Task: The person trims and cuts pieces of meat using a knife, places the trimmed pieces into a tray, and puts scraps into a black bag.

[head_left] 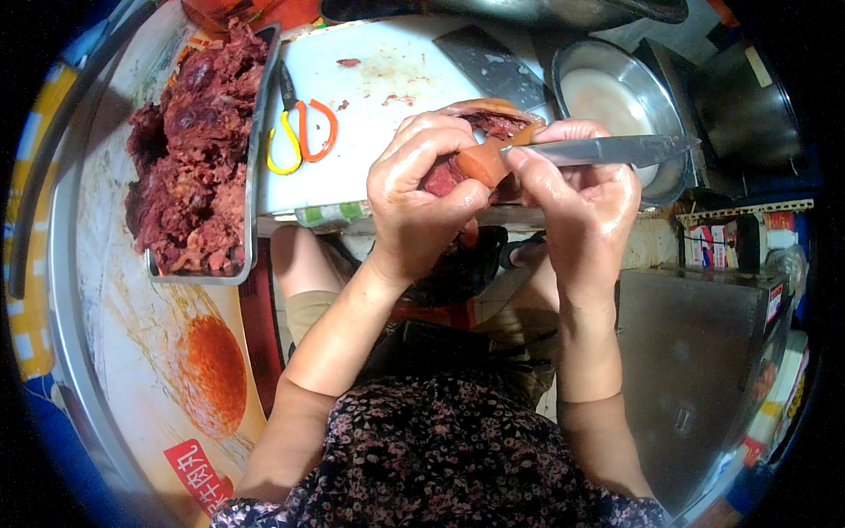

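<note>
Both my hands are up close together over the near edge of the white cutting board (387, 66). My left hand (418, 189) is closed around a piece of dark red meat (443, 179), part of it hidden by the fingers. My right hand (585, 189) is closed on a knife (607, 150), its grey blade lying across the fingers with the tip to the right. Between the hands shows a smooth orange-brown part (484, 165); whether it is the knife's handle or skin on the meat I cannot tell. More red flesh (497, 125) with a pale edge shows just beyond.
A metal tray (251, 189) heaped with dark red meat (198, 141) stands at the left. Scissors (301, 132) with yellow and orange handles lie on the board beside it. A dark flat blade (493, 66) and a metal bowl (664, 114) of cloudy liquid are at the right.
</note>
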`<state>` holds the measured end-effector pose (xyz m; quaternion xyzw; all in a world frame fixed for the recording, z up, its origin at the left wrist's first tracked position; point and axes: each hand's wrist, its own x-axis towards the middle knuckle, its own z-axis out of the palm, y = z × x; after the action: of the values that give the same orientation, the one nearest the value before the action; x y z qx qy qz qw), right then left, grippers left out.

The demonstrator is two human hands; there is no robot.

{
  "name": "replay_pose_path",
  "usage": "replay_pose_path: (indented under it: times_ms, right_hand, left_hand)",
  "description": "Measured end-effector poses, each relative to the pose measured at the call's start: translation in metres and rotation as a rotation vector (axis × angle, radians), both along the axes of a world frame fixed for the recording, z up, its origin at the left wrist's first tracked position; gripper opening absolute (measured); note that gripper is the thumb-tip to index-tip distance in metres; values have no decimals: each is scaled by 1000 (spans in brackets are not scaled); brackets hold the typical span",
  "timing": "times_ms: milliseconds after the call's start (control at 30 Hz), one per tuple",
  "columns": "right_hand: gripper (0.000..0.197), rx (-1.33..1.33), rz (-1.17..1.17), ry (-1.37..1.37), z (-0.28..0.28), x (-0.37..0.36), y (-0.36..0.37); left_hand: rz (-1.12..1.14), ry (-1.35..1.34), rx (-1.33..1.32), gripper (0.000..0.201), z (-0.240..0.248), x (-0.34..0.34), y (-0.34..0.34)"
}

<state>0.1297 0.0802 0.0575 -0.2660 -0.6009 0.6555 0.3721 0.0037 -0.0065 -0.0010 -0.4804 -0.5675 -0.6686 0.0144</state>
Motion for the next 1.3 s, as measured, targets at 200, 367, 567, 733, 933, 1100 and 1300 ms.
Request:
replay_pose_path:
  times_ms: [200, 367, 567, 733, 933, 1100, 1300]
  right_hand:
    - [18, 130, -39, -182, -2, 13, 2]
    - [61, 467, 226, -178, -17, 17, -11]
    - [79, 490, 244, -410, -13, 14, -15]
    - [81, 486, 220, -429, -26, 18, -9]
    - [81, 476, 303, -358, -18, 14, -5]
    - [67, 534, 425, -230, -7, 6, -2]
    - [74, 509, 353, -290, -22, 7, 1]
  left_hand:
    - [-89, -298, 48, 25, -7, -6, -2]
    - [-234, -666, 134, 31, -2, -8, -6]
    - [-258, -676, 168, 32, -6, -8, -6]
    - [-263, -733, 154, 32, -5, -8, -8]
    - [-292, -612, 183, 33, -7, -9, -7]
    - [-237, -554, 84, 34, -11, -8, -10]
    - [-220, -599, 128, 33, -7, -17, -12]
